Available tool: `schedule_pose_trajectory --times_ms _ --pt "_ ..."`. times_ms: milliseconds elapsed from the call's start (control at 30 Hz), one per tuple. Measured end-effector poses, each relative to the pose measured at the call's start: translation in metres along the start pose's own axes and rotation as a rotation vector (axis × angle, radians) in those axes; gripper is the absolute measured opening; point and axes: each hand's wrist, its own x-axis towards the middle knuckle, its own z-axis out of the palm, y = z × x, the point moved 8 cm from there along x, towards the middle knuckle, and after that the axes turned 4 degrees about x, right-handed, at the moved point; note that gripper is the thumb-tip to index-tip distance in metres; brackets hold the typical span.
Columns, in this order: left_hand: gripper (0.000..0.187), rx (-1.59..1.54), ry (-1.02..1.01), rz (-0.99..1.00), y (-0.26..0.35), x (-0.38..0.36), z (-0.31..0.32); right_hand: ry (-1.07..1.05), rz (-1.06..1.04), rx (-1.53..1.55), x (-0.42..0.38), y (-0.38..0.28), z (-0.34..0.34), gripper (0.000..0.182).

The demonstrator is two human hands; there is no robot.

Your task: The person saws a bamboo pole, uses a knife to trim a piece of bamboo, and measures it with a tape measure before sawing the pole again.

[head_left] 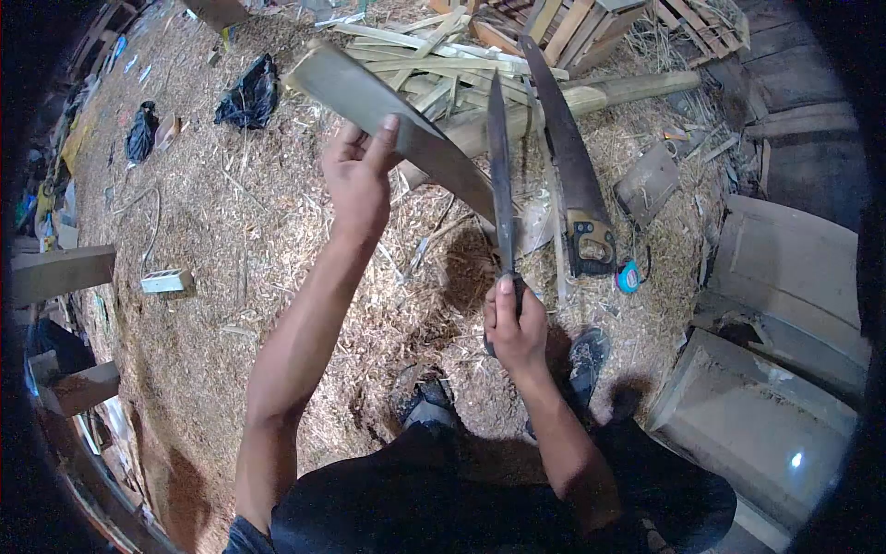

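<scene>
My left hand (363, 171) is closed on a flat wooden board (369, 92), thumb on top and fingers beneath. The board slants from upper left down to the middle. In my right hand (517, 323) is the dark handle of a long machete-like blade (500, 166), which points up and away from me. The blade's side is beside the board's lower right end; whether they touch I cannot tell. Right of the blade, a handsaw (572, 148) with a wooden grip lies on the shavings, close to a blue tape measure (628, 276).
Shavings cover the ground (277, 231). Wooden strips (420, 55), a long pole (637, 88) and crates (591, 32) are at the top. Black plastic bags (247, 92) lie upper left, a power strip (166, 281) further down. Pale panels (752, 397) stand at the right.
</scene>
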Motion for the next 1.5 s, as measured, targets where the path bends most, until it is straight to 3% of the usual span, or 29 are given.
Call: schedule_pose_trajectory --times_ms 67,233,267,300,400,500,633,900,1000,1100,1200,1367,1433,1500 --pt "0.020 0.051 -0.112 0.114 0.013 -0.009 0.020 0.009 0.012 0.016 0.003 -0.017 0.004 0.041" --pt "0.020 0.076 -0.115 0.157 0.015 -0.017 0.028 0.083 -0.065 -0.053 0.008 -0.005 0.011 0.043" --pt "0.021 0.064 -0.104 0.187 0.016 -0.017 0.027 0.033 0.132 0.097 0.006 0.008 0.011 0.042" --pt "0.021 0.063 -0.103 0.188 0.018 -0.017 0.026 0.033 0.131 0.096 0.006 0.009 0.010 0.042" --pt "0.022 0.077 -0.101 0.127 0.015 -0.016 0.020 0.112 -0.146 -0.031 0.004 -0.002 0.002 0.042" --pt "0.023 0.077 -0.127 0.165 0.015 -0.016 0.021 0.060 -0.047 -0.221 0.010 0.004 0.001 0.042" --pt "0.023 0.121 -0.104 0.211 0.017 -0.017 0.022 0.145 -0.148 -0.346 0.003 -0.020 0.003 0.044" --pt "0.023 0.148 -0.133 0.163 0.014 -0.020 0.033 0.142 -0.151 -0.282 0.002 0.009 -0.010 0.043" --pt "0.025 0.376 -0.249 0.005 -0.030 -0.024 0.029 0.103 -0.047 -0.034 0.004 0.042 -0.018 0.044" --pt "0.026 0.183 -0.095 -0.150 -0.057 -0.025 0.002 0.175 -0.061 -0.196 0.003 0.024 -0.023 0.035" --pt "0.023 0.075 0.027 -0.296 -0.067 -0.023 -0.032 0.278 -0.105 -0.245 0.011 0.017 -0.036 0.037" --pt "0.025 -0.043 0.158 -0.395 -0.076 -0.042 -0.057 0.350 -0.217 -0.251 0.048 -0.003 -0.045 0.035" --pt "0.028 -0.139 0.185 -0.469 -0.085 -0.051 -0.062 0.359 -0.202 -0.086 0.059 -0.009 -0.037 0.028" --pt "0.031 -0.204 0.209 -0.465 -0.091 -0.053 -0.067 0.272 -0.212 0.359 0.065 -0.021 -0.026 0.021"
